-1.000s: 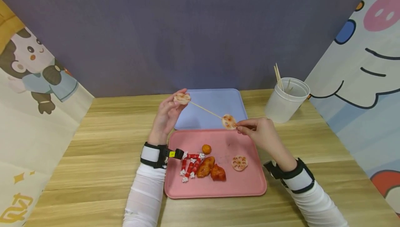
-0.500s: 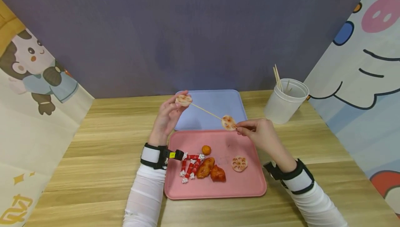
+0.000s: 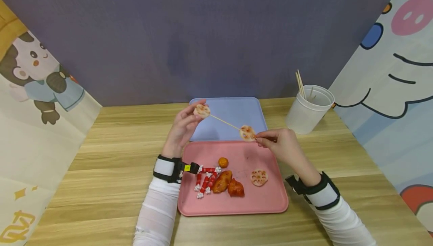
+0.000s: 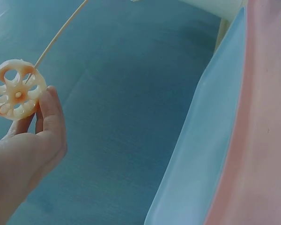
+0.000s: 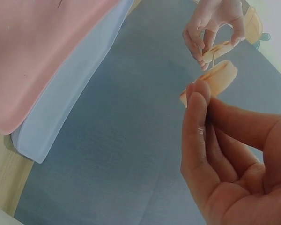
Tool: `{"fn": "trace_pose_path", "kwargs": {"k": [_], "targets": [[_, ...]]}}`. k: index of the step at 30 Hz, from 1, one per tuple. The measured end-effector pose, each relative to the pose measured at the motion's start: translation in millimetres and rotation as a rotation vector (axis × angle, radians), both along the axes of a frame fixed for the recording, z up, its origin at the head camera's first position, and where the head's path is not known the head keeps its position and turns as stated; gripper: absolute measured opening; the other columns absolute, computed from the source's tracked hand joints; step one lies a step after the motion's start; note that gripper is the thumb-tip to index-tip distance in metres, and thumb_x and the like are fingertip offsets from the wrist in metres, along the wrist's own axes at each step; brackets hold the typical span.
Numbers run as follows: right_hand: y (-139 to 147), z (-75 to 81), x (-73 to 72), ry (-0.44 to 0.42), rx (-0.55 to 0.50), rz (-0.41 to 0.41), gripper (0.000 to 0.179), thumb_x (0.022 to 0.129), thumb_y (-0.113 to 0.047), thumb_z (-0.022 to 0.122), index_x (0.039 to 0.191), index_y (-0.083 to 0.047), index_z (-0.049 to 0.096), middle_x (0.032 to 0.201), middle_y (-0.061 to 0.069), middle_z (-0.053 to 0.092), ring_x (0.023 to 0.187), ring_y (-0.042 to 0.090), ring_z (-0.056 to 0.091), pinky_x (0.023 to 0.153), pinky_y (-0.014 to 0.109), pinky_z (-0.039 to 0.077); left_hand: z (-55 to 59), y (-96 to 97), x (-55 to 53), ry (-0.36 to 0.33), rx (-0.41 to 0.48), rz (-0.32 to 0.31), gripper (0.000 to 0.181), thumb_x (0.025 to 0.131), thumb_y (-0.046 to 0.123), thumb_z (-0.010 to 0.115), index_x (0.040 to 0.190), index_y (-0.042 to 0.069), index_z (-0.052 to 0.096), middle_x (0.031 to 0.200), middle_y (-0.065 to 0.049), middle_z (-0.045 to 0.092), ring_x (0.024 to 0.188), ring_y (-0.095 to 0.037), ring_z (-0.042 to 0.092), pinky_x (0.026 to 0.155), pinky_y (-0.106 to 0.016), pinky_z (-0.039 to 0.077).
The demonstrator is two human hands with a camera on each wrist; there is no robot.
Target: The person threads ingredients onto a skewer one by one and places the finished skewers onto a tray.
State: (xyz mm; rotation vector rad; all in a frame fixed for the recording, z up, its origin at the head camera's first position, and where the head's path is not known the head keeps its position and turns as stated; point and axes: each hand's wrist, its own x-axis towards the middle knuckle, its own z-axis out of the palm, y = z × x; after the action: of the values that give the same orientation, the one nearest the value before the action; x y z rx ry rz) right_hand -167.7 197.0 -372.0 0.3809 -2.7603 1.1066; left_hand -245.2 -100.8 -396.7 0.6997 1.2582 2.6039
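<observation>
My left hand (image 3: 182,127) pinches a lotus root slice (image 3: 202,111) by its edge, above the blue tray (image 3: 230,105). A thin wooden skewer (image 3: 224,121) runs from this slice down to my right hand (image 3: 285,144). In the left wrist view the skewer's tip end meets the holed face of the slice (image 4: 18,95). A second lotus root slice (image 3: 247,133) is threaded on the skewer right beside my right fingertips. Thumb and fingers of that hand pinch the skewer's lower end, mostly hidden behind them in the right wrist view.
The pink tray (image 3: 233,209) in front holds another lotus root slice (image 3: 259,177), an orange ball (image 3: 223,162), two glazed meat pieces (image 3: 222,182) and several red-and-white sticks (image 3: 205,182). A white bucket (image 3: 306,114) with skewers stands at right, near the back wall (image 3: 216,39).
My left hand has moved slightly right and down, bringing its lotus root slice closer to the other and turning its face more to view. My right hand stays in place.
</observation>
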Motion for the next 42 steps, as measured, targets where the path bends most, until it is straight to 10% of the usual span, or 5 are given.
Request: {"fn": "trace_pose_path", "kwargs": {"k": [11, 42], "targets": [[4, 0.7, -0.9, 0.014, 0.03, -0.018, 0.011, 0.084, -0.009, 0.071, 0.092, -0.006, 0.077, 0.075, 0.007, 0.073, 0.064, 0.013, 0.068, 0.054, 0.021, 0.051, -1.2, 0.9, 0.2, -0.055, -0.004, 0.01, 0.036, 0.088, -0.011, 0.046, 0.123, -0.006, 0.05, 0.117, -0.012, 0.062, 0.105, -0.019, 0.06, 0.094, -0.028, 0.048], [8, -4.0, -6.2, -0.023, 0.009, -0.011, 0.011, 0.083, -0.011, 0.071, 0.092, -0.006, 0.077, 0.08, 0.009, 0.074, 0.069, 0.015, 0.07, 0.057, 0.022, 0.052, -8.7, 10.6, -0.8, -0.079, -0.176, -0.016, 0.045, 0.085, -0.016, 0.049, 0.129, -0.011, 0.048, 0.114, -0.009, 0.065, 0.102, -0.017, 0.061, 0.088, -0.024, 0.051]]}}
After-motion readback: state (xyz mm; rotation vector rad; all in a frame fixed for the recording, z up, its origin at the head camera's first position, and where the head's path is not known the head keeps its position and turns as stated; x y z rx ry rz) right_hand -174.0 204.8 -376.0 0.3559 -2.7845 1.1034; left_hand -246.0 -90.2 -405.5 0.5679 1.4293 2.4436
